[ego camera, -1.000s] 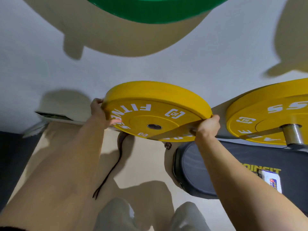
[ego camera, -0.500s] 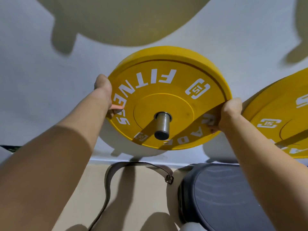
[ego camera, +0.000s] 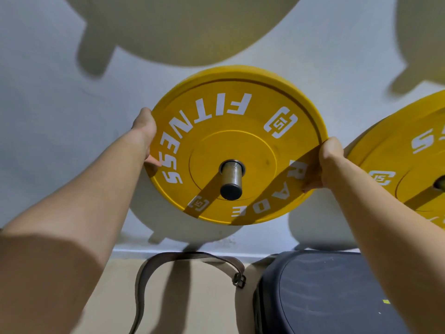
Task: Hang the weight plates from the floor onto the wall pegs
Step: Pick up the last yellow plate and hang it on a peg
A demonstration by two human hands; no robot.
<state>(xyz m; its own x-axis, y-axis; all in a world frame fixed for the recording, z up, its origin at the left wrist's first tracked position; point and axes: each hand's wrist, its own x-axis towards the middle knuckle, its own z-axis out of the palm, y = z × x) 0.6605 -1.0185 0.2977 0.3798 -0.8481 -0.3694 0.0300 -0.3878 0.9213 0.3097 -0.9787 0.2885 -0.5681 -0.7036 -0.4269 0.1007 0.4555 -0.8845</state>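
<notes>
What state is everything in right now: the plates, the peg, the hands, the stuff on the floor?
Yellow plate: threaded on the peg, upright near the wall.
Peg: pokes out through the plate's hole.
Left hand: grips the plate's left rim.
Right hand: grips its right rim.
Second yellow plate: on the wall, partly out of view.
Belt: lying curled on the floor.

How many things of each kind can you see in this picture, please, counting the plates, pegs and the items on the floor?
Yellow weight plates: 2, one on the peg held by both hands, one at the right edge
Metal pegs: 1 clearly seen; the right plate's is barely visible
Leather belts on the floor: 1
Dark padded cushions on the floor: 1
Total: 5
</notes>
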